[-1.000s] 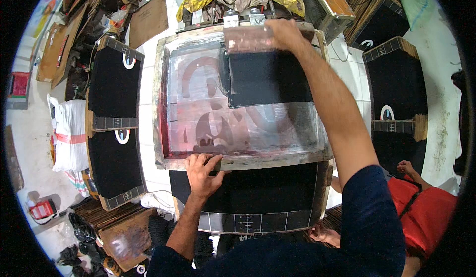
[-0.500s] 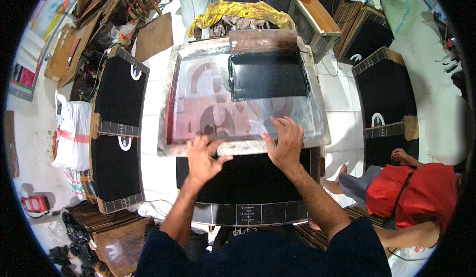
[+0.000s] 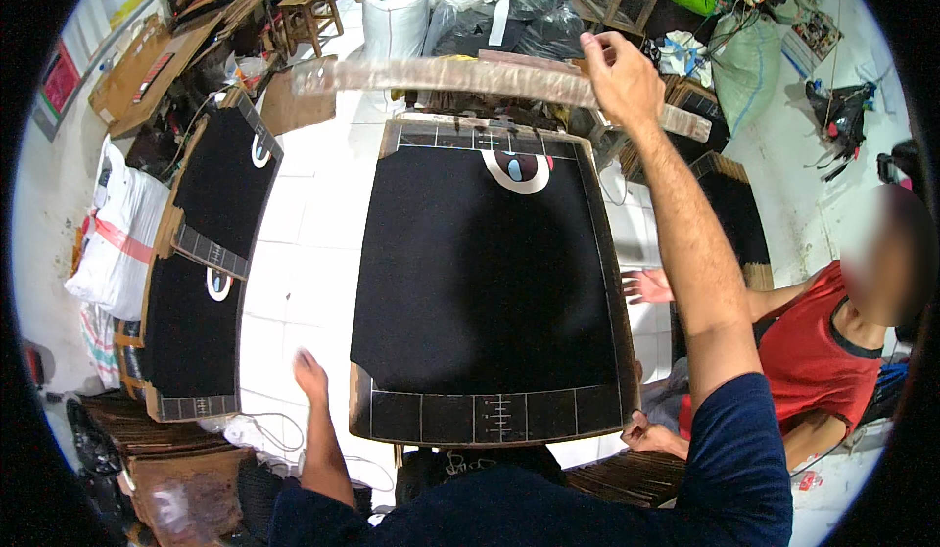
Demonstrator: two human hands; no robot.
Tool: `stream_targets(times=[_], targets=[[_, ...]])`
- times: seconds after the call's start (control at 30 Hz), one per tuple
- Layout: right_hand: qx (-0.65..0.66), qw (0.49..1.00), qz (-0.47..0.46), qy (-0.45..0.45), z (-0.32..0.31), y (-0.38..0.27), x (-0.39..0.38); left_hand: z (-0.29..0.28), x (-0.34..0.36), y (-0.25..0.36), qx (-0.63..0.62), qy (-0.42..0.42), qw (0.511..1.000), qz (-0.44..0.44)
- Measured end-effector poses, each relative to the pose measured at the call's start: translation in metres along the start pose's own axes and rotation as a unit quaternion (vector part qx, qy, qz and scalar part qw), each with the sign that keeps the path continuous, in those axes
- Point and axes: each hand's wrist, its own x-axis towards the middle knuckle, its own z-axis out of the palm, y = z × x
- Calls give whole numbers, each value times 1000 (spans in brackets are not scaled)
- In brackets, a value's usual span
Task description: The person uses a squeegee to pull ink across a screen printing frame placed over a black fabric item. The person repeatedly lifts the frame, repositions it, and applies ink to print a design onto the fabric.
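My right hand [image 3: 622, 79] reaches far forward with its fingers curled on the raised edge of a screen-printing frame [image 3: 441, 76]. The frame stands tipped up, nearly edge-on, above the far end of a board [image 3: 501, 417]. Black fabric [image 3: 421, 283] lies flat on that board, with a round white, blue and dark brown print [image 3: 516, 170] near its far edge. My left hand [image 3: 311, 376] hangs left of the board over white floor tiles, apart from everything; motion blur hides its fingers. The frame's mesh and the tray on it are out of sight.
A co-worker in a red top [image 3: 818, 351] sits close at the right, one hand [image 3: 648, 285] near the board's side and another [image 3: 651, 436] at its near right corner. More fabric-covered boards [image 3: 211, 243] line the left. White sacks [image 3: 395, 18] stand at the back.
The frame, lying flat over the board before, has swung up and away in my right hand, uncovering the printed fabric. My left hand has left its edge and dropped down left. The co-worker leaned in.
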Motion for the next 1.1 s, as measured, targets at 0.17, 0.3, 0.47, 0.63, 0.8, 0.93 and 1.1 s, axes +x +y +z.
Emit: stream_targets(times=[0.17, 0.3, 0.47, 0.63, 0.8, 0.93, 1.1], targets=[[-58, 998, 30, -13, -3, -1, 46, 125, -170, -195, -183, -289, 939, -22], [-38, 998, 36, -45, -8, -1, 63, 137, -238, -180, -53, -293, 949, -106], [-45, 998, 29, -46, -8, -1, 75, 106, -241, -114, -237, -148, 955, -100], [-43, 997, 25, -57, -9, 2, 81, 74, -237, -98, -38, -107, 993, -19], [-37, 998, 10, -57, -9, 5, 84, 84, -214, -103, -102, -141, 985, -15], [-35, 998, 13, -54, -7, 6, 85, 96, -194, -100, 2, -36, 999, 31], [-31, 998, 9, -45, -6, 6, 85, 47, -121, -70, 117, 147, 982, 12]])
